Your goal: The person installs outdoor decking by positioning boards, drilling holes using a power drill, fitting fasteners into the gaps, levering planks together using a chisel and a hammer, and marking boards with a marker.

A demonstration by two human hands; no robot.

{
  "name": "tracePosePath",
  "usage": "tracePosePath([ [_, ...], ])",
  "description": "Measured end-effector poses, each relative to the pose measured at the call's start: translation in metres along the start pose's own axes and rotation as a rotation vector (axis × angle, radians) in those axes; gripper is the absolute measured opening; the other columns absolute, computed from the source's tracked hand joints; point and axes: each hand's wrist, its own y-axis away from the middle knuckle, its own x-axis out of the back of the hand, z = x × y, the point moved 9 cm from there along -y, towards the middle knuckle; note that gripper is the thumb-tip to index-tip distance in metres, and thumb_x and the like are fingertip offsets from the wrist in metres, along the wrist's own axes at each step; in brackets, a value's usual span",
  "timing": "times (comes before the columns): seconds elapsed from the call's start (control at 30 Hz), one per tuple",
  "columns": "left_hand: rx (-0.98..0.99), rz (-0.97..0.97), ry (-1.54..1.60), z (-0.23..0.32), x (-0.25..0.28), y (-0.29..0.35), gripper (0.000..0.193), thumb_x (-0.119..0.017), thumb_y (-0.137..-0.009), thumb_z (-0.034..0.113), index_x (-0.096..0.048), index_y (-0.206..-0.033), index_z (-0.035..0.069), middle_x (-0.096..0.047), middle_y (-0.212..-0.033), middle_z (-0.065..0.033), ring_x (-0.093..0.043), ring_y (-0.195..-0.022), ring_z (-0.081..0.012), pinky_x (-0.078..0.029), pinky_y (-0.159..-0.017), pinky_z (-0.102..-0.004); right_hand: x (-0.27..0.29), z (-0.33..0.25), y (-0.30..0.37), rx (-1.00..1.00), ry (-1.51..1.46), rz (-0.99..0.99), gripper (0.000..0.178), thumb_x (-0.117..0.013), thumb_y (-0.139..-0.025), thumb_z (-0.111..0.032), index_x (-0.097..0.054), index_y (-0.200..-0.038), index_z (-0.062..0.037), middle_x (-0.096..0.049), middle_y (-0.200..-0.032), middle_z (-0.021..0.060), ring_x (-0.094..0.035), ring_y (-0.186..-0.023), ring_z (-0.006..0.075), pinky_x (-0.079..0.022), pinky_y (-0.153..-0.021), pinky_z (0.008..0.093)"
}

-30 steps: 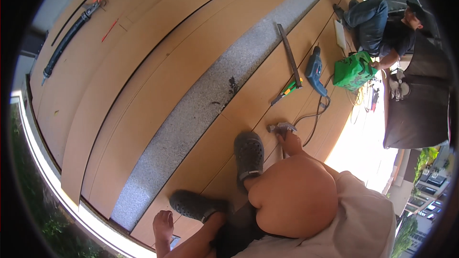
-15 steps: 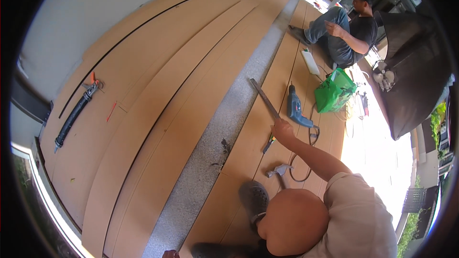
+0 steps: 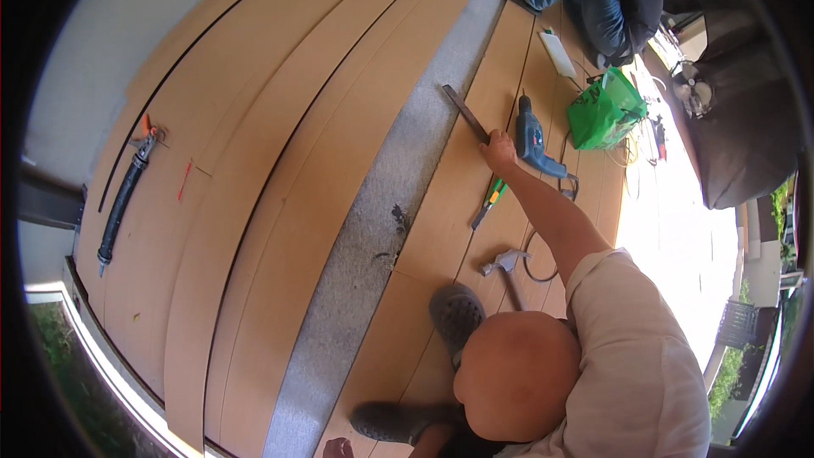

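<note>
My right hand (image 3: 500,151) is closed round the near end of a long flat dark metal bar (image 3: 466,114). The bar's far end lies over the grey strip (image 3: 365,229) between the tan planks. Just right of this hand lies a blue corded power drill (image 3: 534,146); nearer me is a utility knife (image 3: 489,203) with a green and yellow handle. A claw hammer (image 3: 507,270) rests beside my knee. At the lower edge only part of my left hand (image 3: 337,448) shows, its grip unclear.
A black caulking gun (image 3: 127,195) and a red pencil-like stick (image 3: 185,180) lie on the left boards. Beyond the drill stand a green bag (image 3: 606,110) and a white slab-shaped object (image 3: 556,53). A co-worker (image 3: 602,8) sits at the far right, near a fan (image 3: 694,89).
My right hand has moved farther forward with the bar, beside the drill's body, uncovering the knife's handle. The whole view has shifted. The co-worker's arm now reaches toward the far end of the strip.
</note>
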Motion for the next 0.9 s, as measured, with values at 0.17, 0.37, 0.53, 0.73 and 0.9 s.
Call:
tracePosePath([
  [0.17,0.026,-0.028,0.015,0.008,-0.001,-0.007,0.018,-0.059,-0.096,0.019,-0.068,-0.104,0.006,-0.067,-0.101,-0.0162,-0.064,-0.093,-0.0378,-0.052,-0.081,-0.0447,-0.012,0.002,-0.003,0.006,-0.109,0.005,0.041,-0.07,-0.085,-0.027,-0.057,-0.114,-0.0006,-0.059,-0.113,0.0239,-0.057,-0.11,0.0411,-0.047,-0.095,0.0463],
  [0.37,0.134,-0.15,0.013,0.009,0.001,-0.032,0.019,-0.058,-0.097,0.02,-0.067,-0.105,0.006,-0.067,-0.102,-0.0182,-0.063,-0.095,-0.0396,-0.051,-0.083,-0.0459,0.02,-0.002,0.006,0.024,-0.278,0.167,0.034,-0.068,-0.086,-0.023,-0.057,-0.109,0.0,-0.06,-0.106,0.0233,-0.058,-0.102,0.04,-0.047,-0.089,0.046],
  [0.53,0.122,-0.092,0.089,-0.004,-0.006,-0.025,0.018,-0.061,-0.094,0.017,-0.068,-0.105,0.004,-0.069,-0.103,-0.02,-0.065,-0.095,-0.0391,-0.052,-0.084,-0.0443,0.01,-0.01,0.007,-0.068,-0.367,0.133,0.037,-0.072,-0.082,-0.025,-0.06,-0.105,0.0011,-0.064,-0.101,0.0233,-0.062,-0.1,0.0399,-0.049,-0.087,0.0459],
  [0.73,0.02,-0.089,0.048,0.003,-0.02,-0.03,0.018,-0.061,-0.094,0.015,-0.069,-0.104,0.003,-0.069,-0.103,-0.0186,-0.065,-0.096,-0.0385,-0.052,-0.086,-0.0439,0.001,-0.042,-0.012,-0.319,-0.398,0.049,0.04,-0.073,-0.081,-0.028,-0.063,-0.108,0.0011,-0.069,-0.101,0.023,-0.066,-0.098,0.0407,-0.053,-0.085,0.0469],
  [0.9,0.059,-0.127,0.078,0.021,-0.008,-0.041,0.019,-0.062,-0.094,0.016,-0.069,-0.106,0.003,-0.069,-0.106,-0.0167,-0.065,-0.098,-0.0367,-0.052,-0.087,-0.0431,-0.032,-0.051,-0.047,-0.447,-0.467,0.004,0.042,-0.071,-0.084,-0.031,-0.063,-0.108,0.0025,-0.069,-0.104,0.0238,-0.067,-0.101,0.0404,-0.054,-0.085,0.0486],
])
